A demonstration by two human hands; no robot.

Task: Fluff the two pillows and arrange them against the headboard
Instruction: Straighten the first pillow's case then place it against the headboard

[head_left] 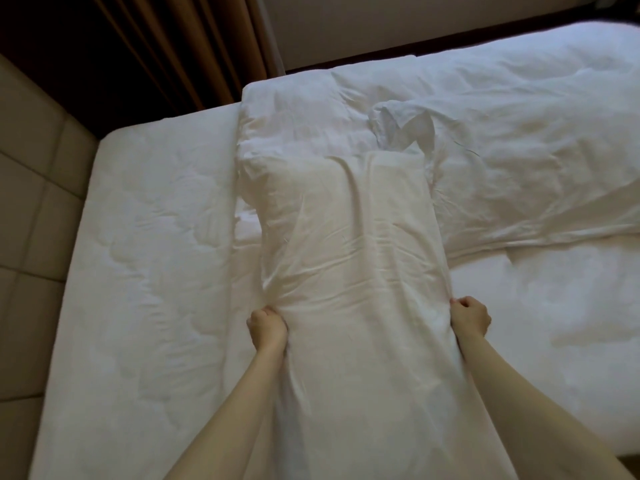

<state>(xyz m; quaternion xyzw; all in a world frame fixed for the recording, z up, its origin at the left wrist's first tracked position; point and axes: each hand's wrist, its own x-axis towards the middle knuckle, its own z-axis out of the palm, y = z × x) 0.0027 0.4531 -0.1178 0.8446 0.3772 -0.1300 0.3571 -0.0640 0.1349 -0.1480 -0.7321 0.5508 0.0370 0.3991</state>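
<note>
A white bed [145, 271] fills the view, its padded headboard [31, 202] along the left edge. A rumpled duvet [502, 150] lies on the bed's far half, away from the headboard. A long white pillow [349, 254] runs down the middle, apparently overlapping the duvet. The left hand [267, 327] and right hand [470, 317] each have a tightly closed grip on opposite side edges of the pillow, fabric bunching at both fists. No writing is readable.
</note>
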